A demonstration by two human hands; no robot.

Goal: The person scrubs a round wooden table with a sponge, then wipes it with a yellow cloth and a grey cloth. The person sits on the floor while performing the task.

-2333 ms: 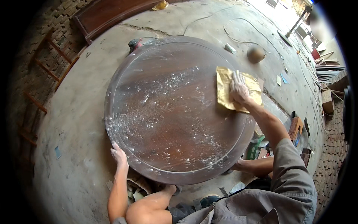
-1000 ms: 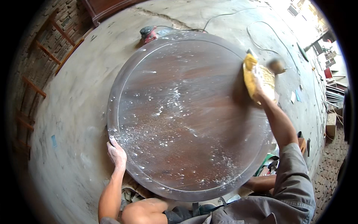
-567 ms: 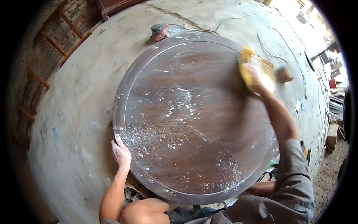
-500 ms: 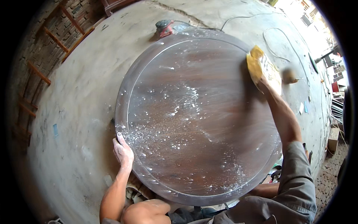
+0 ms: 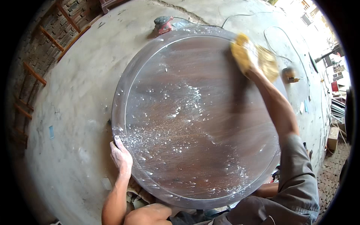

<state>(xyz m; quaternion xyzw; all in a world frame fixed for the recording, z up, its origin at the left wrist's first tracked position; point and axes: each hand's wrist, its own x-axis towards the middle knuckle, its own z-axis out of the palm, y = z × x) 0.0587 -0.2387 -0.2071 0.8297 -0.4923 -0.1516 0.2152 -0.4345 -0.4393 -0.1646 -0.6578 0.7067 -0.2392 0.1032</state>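
Note:
A large round dark-brown wooden tabletop [image 5: 210,157] fills the middle, with a grooved border and white dust and specks scattered over it. My left hand [image 5: 122,155], powdered white, grips its rim at the left, thumb on top and fingers curled round the edge out of sight. At the far right of the disc, my right hand [image 5: 252,60] is closed on a loose yellow cloth [image 5: 267,63], blurred by motion. The cloth lies over the border there, and part of it hangs past the rim.
A red and black power sander [image 5: 162,25] rests on the concrete floor [image 5: 78,112] beyond the tabletop, its cord running right. A small brownish round object [image 5: 289,75] stands right of the cloth. Wooden frames [image 5: 52,39] lean by the brick wall at left; assorted items line the right.
My right hand has swept the yellow cloth left and farther away along the tabletop's far right border. The left hand keeps its grip on the rim.

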